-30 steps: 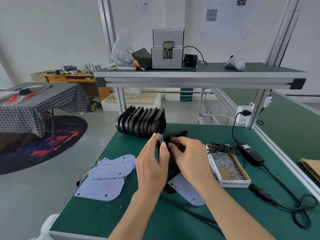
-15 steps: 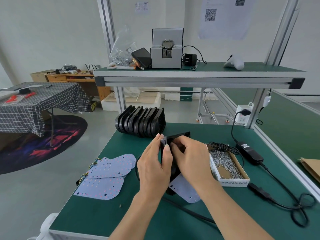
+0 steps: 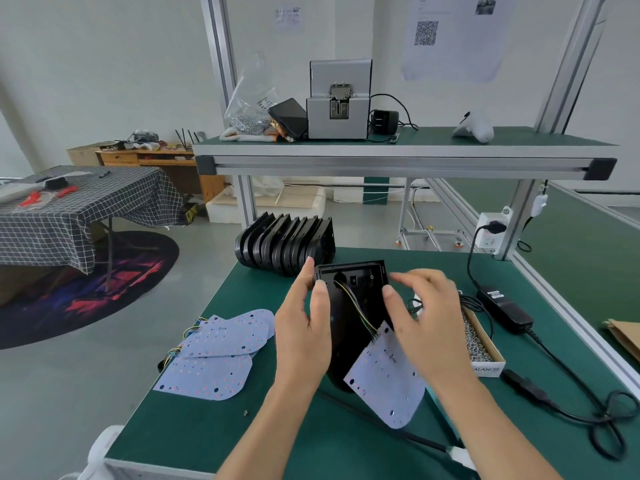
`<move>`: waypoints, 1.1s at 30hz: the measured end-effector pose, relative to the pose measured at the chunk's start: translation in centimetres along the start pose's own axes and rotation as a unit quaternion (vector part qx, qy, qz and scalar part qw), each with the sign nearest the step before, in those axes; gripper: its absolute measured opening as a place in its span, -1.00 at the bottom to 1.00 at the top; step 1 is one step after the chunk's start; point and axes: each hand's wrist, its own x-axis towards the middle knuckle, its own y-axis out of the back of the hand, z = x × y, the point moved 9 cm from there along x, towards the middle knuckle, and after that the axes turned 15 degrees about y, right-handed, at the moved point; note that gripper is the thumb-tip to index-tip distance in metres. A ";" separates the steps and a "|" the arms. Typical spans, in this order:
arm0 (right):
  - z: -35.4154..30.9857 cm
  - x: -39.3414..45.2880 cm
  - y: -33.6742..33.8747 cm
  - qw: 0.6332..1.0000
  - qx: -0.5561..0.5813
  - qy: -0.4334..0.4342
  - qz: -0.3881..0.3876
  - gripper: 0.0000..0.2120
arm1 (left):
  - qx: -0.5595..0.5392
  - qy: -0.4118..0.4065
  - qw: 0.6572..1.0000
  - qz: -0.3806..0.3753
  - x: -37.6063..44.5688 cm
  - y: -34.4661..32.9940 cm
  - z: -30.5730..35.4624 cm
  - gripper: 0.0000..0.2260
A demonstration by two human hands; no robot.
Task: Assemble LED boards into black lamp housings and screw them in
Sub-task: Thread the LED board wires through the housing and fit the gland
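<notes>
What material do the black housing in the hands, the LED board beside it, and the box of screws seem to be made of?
Black housing: probably moulded plastic, with a smooth, faintly glossy surface and thin walls.
LED board: a thin, stiff, flat sheet with a matte white coating and drilled holes; the core cannot be told.
Box: likely cardboard, with a brown inside, a white printed outside and folded walls.
Screws: shiny grey, likely metal.

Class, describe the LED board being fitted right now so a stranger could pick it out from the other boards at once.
Start at the green bench and find the black housing at the left hand. The LED board leans against its lower right edge, with wires running up into the housing. The spare boards lie flat in a stack to the left.
</notes>
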 end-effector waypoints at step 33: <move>2.7 -2.4 -2.5 0.920 0.315 -0.230 0.024 -0.89 | -0.012 0.044 0.997 -0.055 0.8 -1.7 -2.8 -0.64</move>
